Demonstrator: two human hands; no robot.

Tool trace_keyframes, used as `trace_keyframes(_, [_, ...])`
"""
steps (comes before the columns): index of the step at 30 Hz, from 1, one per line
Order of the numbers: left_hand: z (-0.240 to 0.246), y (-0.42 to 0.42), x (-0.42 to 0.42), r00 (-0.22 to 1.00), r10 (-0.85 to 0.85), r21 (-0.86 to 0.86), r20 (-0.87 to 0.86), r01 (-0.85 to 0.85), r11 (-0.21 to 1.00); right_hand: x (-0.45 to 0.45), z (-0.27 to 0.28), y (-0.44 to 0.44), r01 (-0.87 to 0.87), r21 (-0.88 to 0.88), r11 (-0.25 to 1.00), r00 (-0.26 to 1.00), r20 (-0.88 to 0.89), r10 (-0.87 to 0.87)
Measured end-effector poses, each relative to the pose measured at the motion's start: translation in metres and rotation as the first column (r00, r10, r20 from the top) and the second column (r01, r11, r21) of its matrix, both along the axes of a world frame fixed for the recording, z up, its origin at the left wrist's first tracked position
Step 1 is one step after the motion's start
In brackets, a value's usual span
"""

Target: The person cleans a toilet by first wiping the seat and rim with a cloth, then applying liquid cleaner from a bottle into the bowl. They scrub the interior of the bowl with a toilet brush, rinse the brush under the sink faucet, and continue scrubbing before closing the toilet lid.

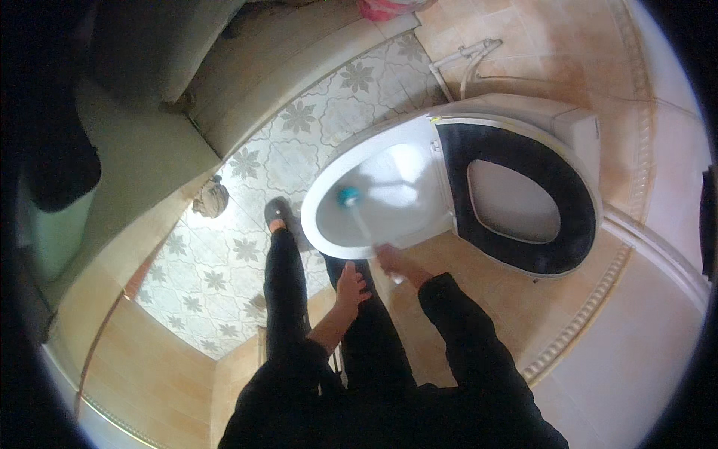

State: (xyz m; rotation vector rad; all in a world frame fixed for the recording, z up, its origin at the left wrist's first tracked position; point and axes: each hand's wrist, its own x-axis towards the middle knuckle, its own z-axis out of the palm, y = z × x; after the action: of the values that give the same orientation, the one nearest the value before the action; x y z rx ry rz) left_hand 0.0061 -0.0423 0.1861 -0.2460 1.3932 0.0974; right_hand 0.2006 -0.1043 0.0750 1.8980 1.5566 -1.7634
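Observation:
My right hand point(392, 265) grips the pale handle of a toilet brush point(363, 224) at the near rim of a white toilet bowl point(315, 238). The brush's teal head point(349, 196) is inside the bowl, towards its front; the handle looks blurred. My left hand point(352, 287) rests near my leg just below the rim, holding nothing, with its fingers partly curled and apart. A raised toilet seat point(569, 196) with a black cover leans back against the white cistern point(583, 132).
Patterned floor tiles point(291, 160) lie left of the toilet, with a crumpled brownish bag or cloth point(211, 200) on them. White pipes point(460, 56) run along the far wall. A pinkish-red item point(387, 8) sits on the ledge point(336, 53). My shod foot point(277, 210) stands beside the bowl.

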Motion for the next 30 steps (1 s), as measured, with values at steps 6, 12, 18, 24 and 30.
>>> trace_keyframes(6, [-0.005,0.012,-0.021,0.999,0.017,0.079,0.047,-0.021,0.997,0.057,-0.075,0.043,0.573,0.189,0.798,0.782,-0.416,-0.463])
trace_keyframes(12, [0.002,0.005,-0.017,0.991,-0.111,0.401,0.07,0.073,0.913,-0.113,0.012,0.04,-0.054,0.256,0.965,0.983,0.185,0.005])
trace_keyframes(18, [0.02,-0.057,-0.004,0.941,-0.16,0.344,0.298,0.051,0.938,-0.108,0.013,-0.034,-0.269,0.21,0.94,0.952,0.205,0.227])
trace_keyframes(24, [-0.001,-0.013,0.043,0.9,-0.041,0.211,0.434,-0.057,0.976,0.015,-0.08,-0.02,0.685,0.109,0.72,0.6,-0.645,-0.473])
trace_keyframes(30, [-0.004,-0.015,0.018,0.899,-0.386,0.414,0.206,0.278,0.867,-0.047,-0.033,-0.019,0.611,0.474,0.634,0.79,-0.423,-0.445])
